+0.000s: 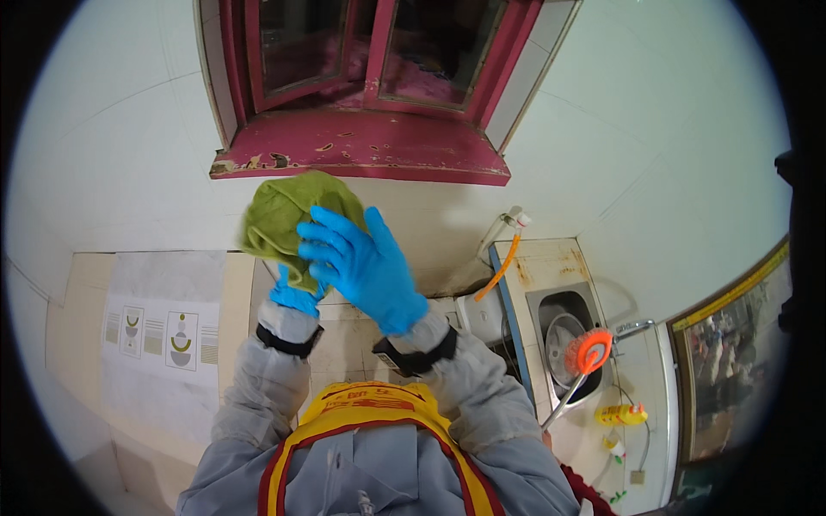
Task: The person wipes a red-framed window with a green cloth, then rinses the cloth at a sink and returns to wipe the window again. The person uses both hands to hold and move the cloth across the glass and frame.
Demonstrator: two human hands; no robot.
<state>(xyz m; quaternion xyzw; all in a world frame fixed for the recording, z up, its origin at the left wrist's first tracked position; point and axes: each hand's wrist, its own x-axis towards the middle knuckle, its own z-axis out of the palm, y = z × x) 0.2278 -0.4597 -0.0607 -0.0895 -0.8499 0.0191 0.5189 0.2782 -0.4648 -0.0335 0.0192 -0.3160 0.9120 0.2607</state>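
Note:
A green cloth (284,215) is raised in front of the white tiled wall, just under the peeling red window sill (361,146). My left hand (295,297), in a blue glove, grips the cloth's lower end from below. My right hand (361,262), also blue-gloved, lies with fingers spread against the cloth's right side, pressing on it. Both forearms are in grey sleeves with black cuffs, above a yellow and red apron (379,413).
A red-framed window (379,52) sits above. At right a steel sink (564,344) holds an orange round brush (591,351) on a long handle; a tap (632,327), a yellow bottle (621,415) and an orange-tipped hose (503,262) are nearby. A patterned sheet (159,331) lies at left.

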